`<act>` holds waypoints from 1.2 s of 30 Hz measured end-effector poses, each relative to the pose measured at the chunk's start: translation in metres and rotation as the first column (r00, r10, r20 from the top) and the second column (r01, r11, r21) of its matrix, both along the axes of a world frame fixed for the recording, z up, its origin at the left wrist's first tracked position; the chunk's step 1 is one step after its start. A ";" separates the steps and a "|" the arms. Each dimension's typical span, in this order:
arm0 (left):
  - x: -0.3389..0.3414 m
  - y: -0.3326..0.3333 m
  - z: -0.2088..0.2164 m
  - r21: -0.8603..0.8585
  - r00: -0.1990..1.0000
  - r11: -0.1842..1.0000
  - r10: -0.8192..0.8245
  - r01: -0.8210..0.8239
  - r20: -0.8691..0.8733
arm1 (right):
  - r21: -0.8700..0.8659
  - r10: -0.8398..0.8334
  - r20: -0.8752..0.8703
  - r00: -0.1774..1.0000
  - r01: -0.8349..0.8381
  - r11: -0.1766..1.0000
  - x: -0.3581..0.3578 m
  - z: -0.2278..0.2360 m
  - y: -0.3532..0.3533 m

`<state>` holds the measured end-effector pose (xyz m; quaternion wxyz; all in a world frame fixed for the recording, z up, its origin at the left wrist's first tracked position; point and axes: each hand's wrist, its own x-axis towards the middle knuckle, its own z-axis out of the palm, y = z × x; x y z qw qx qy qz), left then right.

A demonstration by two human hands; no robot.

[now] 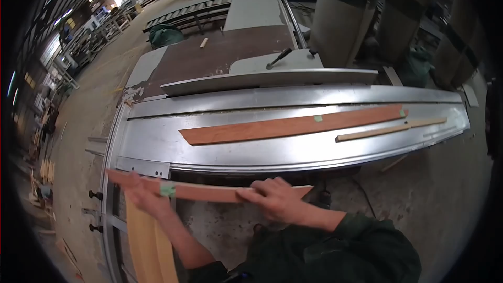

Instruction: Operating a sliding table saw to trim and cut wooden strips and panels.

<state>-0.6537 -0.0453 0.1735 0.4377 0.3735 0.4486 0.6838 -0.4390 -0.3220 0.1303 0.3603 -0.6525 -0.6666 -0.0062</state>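
Observation:
Both of my hands hold a reddish-brown wooden board (pixel 204 192) level in front of me, just short of the metal table's near edge. Close to its left end, my left hand (pixel 142 195) is closed round it, beside a piece of green tape (pixel 167 189). Toward the pointed right end, my right hand (pixel 272 199) grips the board with its fingers over the upper edge. A second reddish board (pixel 251 129) with angled ends and green tape lies on the metal table (pixel 152 139). Near it rests a narrow pale wood strip (pixel 377 132).
A long metal fence (pixel 272 79) stands across the table's far side. Behind it is a brown panel surface (pixel 183 57) with a small wood block (pixel 204 43) and a black-handled lever (pixel 279 58). A pale yellow board (pixel 149 243) stands at lower left, by black knobs (pixel 95 195).

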 end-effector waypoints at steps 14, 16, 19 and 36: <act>0.499 -0.118 -0.182 -0.442 0.830 0.739 -0.557 0.508 0.024 | -0.148 -0.027 0.239 0.971 0.064 0.987 0.504 -0.092 -0.125; 0.522 -0.109 -0.221 -0.415 0.769 0.850 -0.493 0.325 -0.408 | -0.144 -0.010 0.184 0.983 0.037 0.989 0.530 -0.117 -0.105; 0.575 -0.119 -0.226 -0.585 0.687 0.753 -0.597 0.301 -0.415 | -0.246 0.023 0.276 0.961 0.047 0.968 0.571 -0.137 -0.093; 0.585 0.004 -0.214 -0.529 0.611 0.837 -0.348 -0.140 -0.711 | -0.164 0.397 0.215 0.892 -0.367 0.915 0.572 -0.169 0.059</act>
